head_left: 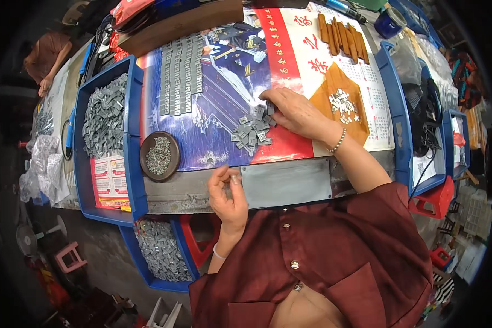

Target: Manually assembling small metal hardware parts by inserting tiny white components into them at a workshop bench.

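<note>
My right hand [300,113] reaches over the poster-covered bench, its fingers apart and curved around the upper right edge of a loose pile of small grey rectangular pieces [250,130]. Some pieces lie between its fingertips and partly under them. My left hand [228,198] hovers at the bench's front edge, palm up, fingers loosely bent and apart from the thumb, with nothing visible in it. Beside it lies a flat grey plate [286,180]. Farther back, the same kind of grey pieces stand in neat rows [180,76].
At left are a blue bin [134,186] of grey pieces and a round dish [174,164] of tiny metal parts. Brown strips [343,39] and small silvery parts [345,106] on brown sheet lie right. Another blue bin [402,131] stands far right. A person [48,57] sits far left.
</note>
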Available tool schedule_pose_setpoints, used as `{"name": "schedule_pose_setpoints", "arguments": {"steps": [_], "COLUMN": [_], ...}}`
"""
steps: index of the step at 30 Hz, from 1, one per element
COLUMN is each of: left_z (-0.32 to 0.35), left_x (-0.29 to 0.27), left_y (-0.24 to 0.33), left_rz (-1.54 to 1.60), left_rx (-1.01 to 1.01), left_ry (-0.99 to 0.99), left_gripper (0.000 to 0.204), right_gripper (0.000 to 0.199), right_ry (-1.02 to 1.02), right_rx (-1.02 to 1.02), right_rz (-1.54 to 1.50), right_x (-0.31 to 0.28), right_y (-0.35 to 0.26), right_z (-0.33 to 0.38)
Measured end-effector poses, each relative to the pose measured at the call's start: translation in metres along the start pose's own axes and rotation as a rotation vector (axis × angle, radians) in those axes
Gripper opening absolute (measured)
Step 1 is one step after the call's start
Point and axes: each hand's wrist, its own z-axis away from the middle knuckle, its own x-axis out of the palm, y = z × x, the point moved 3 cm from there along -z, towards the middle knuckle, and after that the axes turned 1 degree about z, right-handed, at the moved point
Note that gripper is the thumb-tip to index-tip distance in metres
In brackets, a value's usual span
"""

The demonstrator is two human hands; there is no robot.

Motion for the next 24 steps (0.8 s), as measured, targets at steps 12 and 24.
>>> {"name": "schedule_pose_setpoints", "arguments": {"steps": [12,24], "left_z": [-0.037,-0.021], "left_x": [0.052,0.062], "left_y": [0.033,0.038], "left_rz": [0.399,0.256], "left_rx": [-0.386,-0.423], "left_ry": [-0.304,-0.344], "left_gripper": [0.037,0.022], "right_gripper": [0.045,0.025], "right_ry": [0.197,0.153], "right_rx": [0.037,0.347], "right_rz": [-0.237,-0.761], "right_x": [-0.021,-0.021], "right_y": [-0.071,-0.065], "right_z": [0.035,0.069]}}
